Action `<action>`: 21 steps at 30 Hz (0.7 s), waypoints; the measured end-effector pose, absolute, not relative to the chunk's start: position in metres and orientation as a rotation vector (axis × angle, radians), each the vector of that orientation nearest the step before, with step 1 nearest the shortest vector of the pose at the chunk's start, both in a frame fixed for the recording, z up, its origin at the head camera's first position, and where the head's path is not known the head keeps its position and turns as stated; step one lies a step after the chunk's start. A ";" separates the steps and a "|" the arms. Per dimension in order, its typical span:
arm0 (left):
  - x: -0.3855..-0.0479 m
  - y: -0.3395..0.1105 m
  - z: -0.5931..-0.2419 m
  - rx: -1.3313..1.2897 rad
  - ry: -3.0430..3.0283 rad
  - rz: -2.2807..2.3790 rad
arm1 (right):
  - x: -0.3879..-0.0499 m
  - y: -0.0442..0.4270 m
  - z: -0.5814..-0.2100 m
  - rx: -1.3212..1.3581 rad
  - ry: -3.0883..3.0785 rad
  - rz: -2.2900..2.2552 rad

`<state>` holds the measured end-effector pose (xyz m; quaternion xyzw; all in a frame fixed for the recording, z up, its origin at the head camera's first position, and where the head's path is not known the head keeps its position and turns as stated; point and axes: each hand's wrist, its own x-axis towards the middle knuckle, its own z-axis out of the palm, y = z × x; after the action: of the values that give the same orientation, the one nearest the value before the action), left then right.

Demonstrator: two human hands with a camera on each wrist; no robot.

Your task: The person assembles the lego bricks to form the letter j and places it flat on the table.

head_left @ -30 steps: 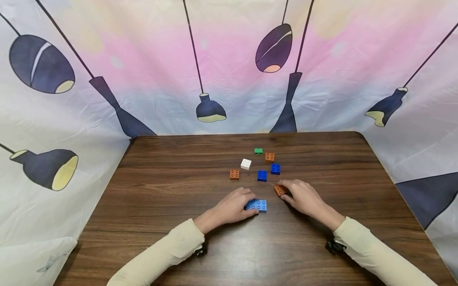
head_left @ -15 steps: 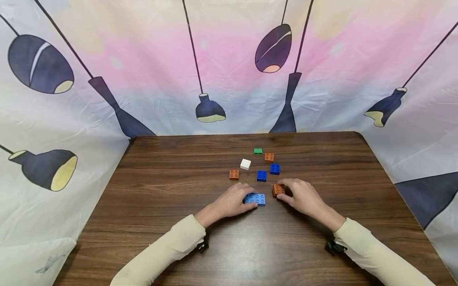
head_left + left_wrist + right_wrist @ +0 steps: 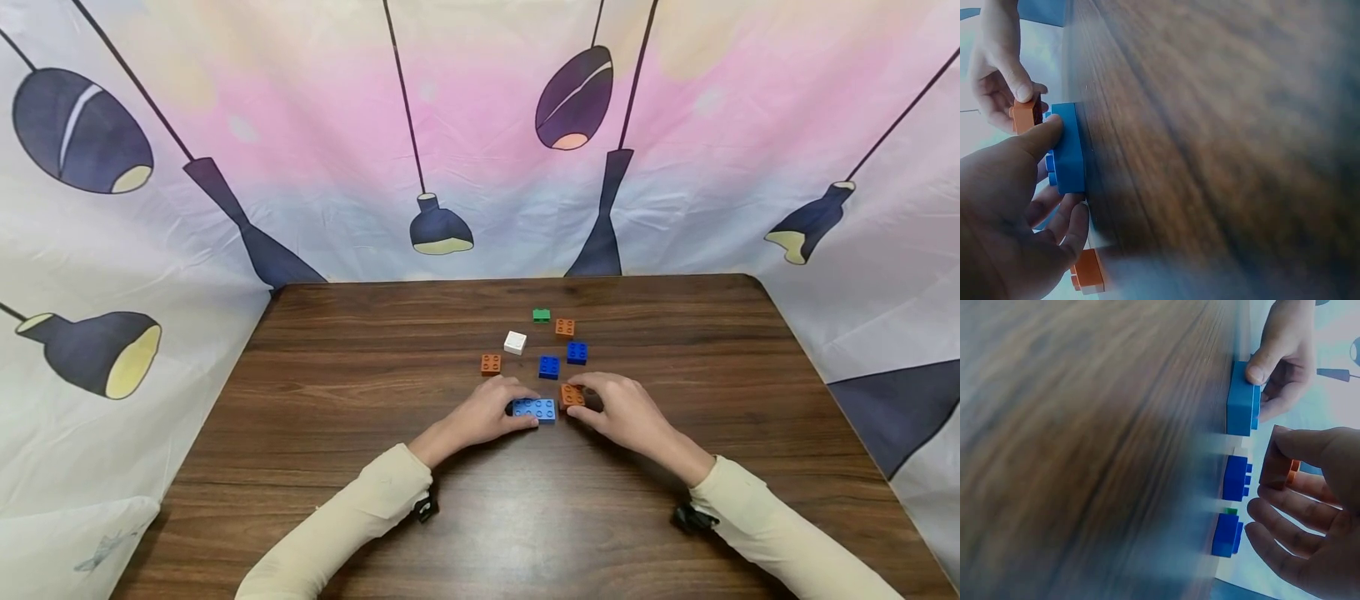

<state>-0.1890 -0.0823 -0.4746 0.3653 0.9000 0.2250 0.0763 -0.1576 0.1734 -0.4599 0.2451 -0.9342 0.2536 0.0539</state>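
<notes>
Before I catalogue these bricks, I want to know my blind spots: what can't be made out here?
Green brick, right wrist view: mostly hidden behind a dark blue brick.
Near-left side of the light blue brick, head view: covered by the left hand.
Tabletop, left wrist view: grain blurred.
Left sleeve, head view: cut off by the bottom edge.

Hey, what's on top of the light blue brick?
The light blue brick shows only its own studs; no other brick is stacked on the visible part. The left hand overlaps it in places, and whatever is beneath there stays hidden.
</notes>
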 end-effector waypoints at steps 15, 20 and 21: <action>-0.188 -0.082 -0.474 1.067 2.703 0.709 | -0.158 0.158 -0.462 0.806 -2.842 0.762; -0.188 -0.082 -0.474 1.055 2.708 0.710 | -0.156 0.155 -0.462 0.820 -2.857 0.756; -0.188 -0.082 -0.475 1.053 2.708 0.710 | -0.156 0.155 -0.462 0.822 -2.859 0.755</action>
<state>-0.1879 -0.0823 -0.4747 0.3512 0.9028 0.2367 0.0750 -0.1562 0.1549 -0.4620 0.2676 -0.9309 0.2459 0.0363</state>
